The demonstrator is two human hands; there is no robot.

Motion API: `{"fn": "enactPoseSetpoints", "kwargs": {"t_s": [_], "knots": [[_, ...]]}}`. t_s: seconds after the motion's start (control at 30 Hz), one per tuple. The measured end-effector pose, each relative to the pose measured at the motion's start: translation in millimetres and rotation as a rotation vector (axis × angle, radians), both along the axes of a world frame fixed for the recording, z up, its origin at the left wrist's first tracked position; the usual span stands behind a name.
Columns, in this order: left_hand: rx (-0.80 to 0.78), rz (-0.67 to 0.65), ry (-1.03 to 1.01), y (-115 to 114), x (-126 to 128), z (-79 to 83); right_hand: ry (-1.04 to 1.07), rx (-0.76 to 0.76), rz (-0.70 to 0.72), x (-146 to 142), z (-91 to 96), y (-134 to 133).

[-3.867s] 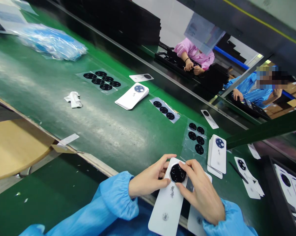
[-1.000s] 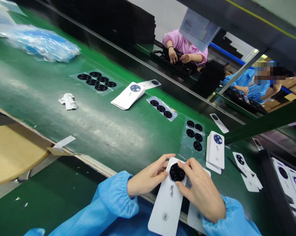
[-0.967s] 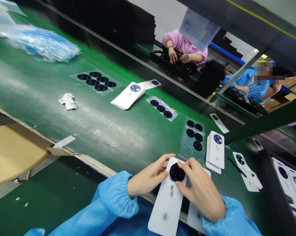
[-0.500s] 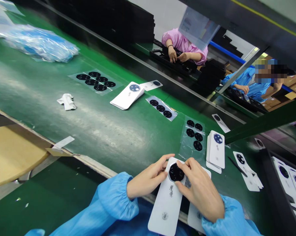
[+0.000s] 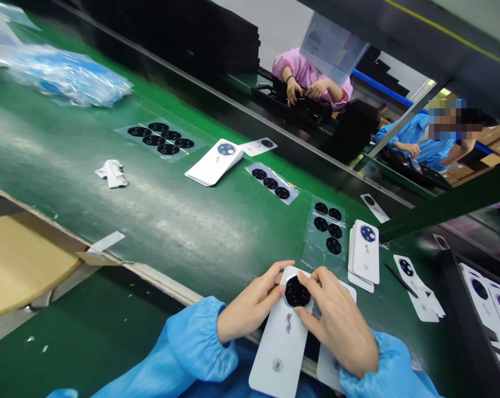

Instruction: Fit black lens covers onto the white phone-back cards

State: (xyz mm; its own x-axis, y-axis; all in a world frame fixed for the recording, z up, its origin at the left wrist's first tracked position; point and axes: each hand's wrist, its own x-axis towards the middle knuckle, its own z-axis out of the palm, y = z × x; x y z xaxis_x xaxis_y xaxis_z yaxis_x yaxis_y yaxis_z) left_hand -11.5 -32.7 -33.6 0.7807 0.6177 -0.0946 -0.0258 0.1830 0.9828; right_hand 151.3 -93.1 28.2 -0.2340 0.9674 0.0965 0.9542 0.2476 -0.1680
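Note:
A white phone back cover [image 5: 280,347] lies tilted at the near edge of the green belt [image 5: 159,210], with a black round lens piece [image 5: 296,292] on its upper end. My left hand [image 5: 250,307] grips the cover's left edge, fingers curled, thumb by the lens piece. My right hand [image 5: 337,326] pinches the lens piece from the right with thumb and forefinger. A second white cover [image 5: 328,365] lies partly hidden under my right hand.
A stack of white covers [image 5: 365,253] and a clear sheet of black lens pieces [image 5: 328,232] lie just beyond my hands. Farther along the belt sit another cover stack [image 5: 214,163], more lens sheets [image 5: 159,137] and blue bags [image 5: 63,77]. Two people work across the belt. A black tray [image 5: 486,309] stands right.
My hands stay on the cover and lens piece, almost still. Single covers on the far strip have drifted right. The person in pink has moved both hands.

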Motion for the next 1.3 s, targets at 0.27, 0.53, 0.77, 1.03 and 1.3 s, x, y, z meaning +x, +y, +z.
{"fn": "enactPoseSetpoints", "kwargs": {"t_s": [0.27,0.53,0.77,1.03,1.3], "knots": [[0.034,0.143,0.161,-1,8,-0.7,0.032,-0.039,-0.021,-3,0.9,-4],[-0.079,0.047,0.051,1,3,3.0,0.069,-0.128,-0.037,-1,2.3,-3],[-0.008,0.029,0.069,1,-1,5.1,0.051,-0.181,-0.055,-1,2.2,-2],[0.077,0.093,0.128,-8,1,1.0,0.015,-0.080,-0.029,-5,-0.2,1],[0.115,0.122,0.124,-10,3,1.6,-0.029,0.078,0.056,-6,4.3,7]]}}
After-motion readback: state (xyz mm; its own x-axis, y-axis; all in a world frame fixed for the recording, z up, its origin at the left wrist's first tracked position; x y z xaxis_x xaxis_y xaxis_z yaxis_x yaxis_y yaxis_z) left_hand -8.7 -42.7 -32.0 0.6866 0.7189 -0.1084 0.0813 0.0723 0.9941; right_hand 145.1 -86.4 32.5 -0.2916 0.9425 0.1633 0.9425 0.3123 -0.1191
